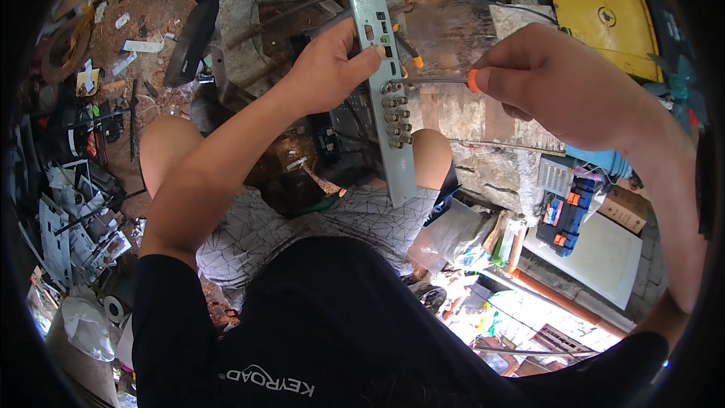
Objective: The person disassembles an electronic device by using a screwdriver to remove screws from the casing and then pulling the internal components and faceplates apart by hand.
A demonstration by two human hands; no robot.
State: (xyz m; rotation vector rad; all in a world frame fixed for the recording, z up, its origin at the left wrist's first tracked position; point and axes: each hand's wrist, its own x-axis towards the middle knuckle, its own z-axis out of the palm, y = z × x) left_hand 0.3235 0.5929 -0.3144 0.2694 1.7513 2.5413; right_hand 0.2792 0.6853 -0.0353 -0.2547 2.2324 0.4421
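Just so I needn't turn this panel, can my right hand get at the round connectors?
Probably yes: the space between the right hand and the round connectors looks open, and the left hand grips the metal panel higher up. The right hand's orange-handled screwdriver may hinder it.

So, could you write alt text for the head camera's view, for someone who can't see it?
A person's left hand holds a narrow metal panel while the right hand points an orange-handled screwdriver at its connectors. Scrap parts lie heaped at the picture's left.
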